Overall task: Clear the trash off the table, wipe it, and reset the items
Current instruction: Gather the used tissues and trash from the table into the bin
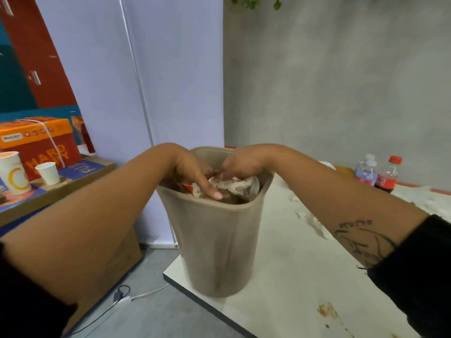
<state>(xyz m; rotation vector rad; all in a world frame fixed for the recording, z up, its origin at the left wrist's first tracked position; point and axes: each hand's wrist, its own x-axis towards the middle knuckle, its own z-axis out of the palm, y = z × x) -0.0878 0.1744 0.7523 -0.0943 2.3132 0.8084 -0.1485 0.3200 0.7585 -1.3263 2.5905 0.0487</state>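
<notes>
A: Both down in the bin [219, 240], then?

B: Yes. Pressed the trash [240, 187] down with the left hand [195, 173], fingers [211, 190] straight and close together on the wrappers. Dug in from the far rim with the right hand [240, 164], fingers curled; too blurred to tell whether pinching anything.

A: Stood where?

B: On the near corner of the surface [292, 264], packed almost to the rim.

A: Finished with the clearing, by the look?

B: Mostly, at a guess. Left torn scraps [314, 223] lying beside the right arm. Not yet wiped either: showed brown stains [327, 311] near the front edge. Had two bottles [388, 176] at the far side, yet to be reset.
</notes>
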